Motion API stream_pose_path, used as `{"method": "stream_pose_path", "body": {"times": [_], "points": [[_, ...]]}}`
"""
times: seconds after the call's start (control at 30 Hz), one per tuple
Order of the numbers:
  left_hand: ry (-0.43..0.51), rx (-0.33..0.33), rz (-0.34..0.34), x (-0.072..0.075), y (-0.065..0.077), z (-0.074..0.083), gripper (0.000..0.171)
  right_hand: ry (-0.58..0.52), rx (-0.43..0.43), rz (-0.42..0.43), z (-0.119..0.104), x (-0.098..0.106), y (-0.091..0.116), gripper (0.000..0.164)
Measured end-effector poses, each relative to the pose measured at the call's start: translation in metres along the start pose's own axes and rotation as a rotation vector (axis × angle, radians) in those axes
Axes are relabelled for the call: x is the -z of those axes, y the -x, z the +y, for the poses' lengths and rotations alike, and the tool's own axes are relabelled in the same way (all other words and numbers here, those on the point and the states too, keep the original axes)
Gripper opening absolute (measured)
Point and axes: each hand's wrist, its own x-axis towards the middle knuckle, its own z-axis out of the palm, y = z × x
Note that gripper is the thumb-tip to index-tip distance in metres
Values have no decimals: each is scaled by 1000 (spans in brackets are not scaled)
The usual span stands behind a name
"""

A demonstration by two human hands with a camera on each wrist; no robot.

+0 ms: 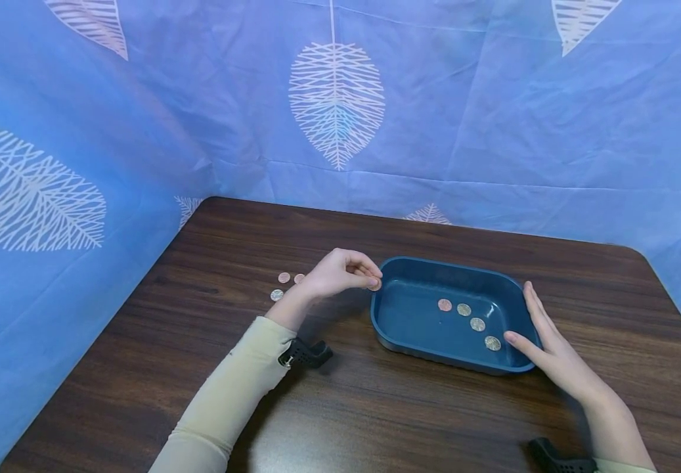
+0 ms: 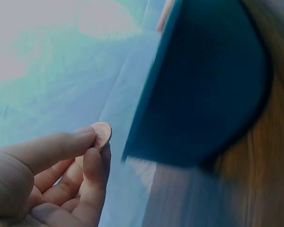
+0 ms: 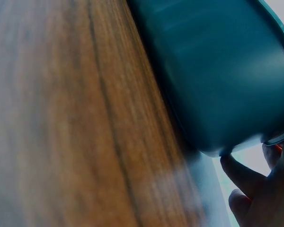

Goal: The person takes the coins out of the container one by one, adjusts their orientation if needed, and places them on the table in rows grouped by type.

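Note:
My left hand pinches a copper coin between thumb and fingertips. In the head view, that hand is just outside the left end of a blue rectangular plastic tray, near rim height. At the tray's right end, my right hand grips the wall, its thumb over the rim and its other fingers along the outside. Inside the tray lie several coins, a copper one and silver ones such as this coin. The right wrist view shows fingertips against the tray's outer wall.
Left of my left wrist, a silver coin and two copper coins, one of them a copper coin farther back, lie on the dark wooden table. A blue cloth with white leaf prints hangs behind and beside the table.

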Motion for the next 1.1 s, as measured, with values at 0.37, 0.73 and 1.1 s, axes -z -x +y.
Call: {"method": "stream_pose_path", "body": {"times": [0.37,0.73,1.1], "points": [[-293,140,188,32,12,-23,16,7,10,4,-1,-1,0,84],[-463,178,216,31,8,-43,5,8,2,7,-1,-1,1,85],[-580,195,259,25,2,-43,6,-4,16,5,-1,-2,2,84]]}}
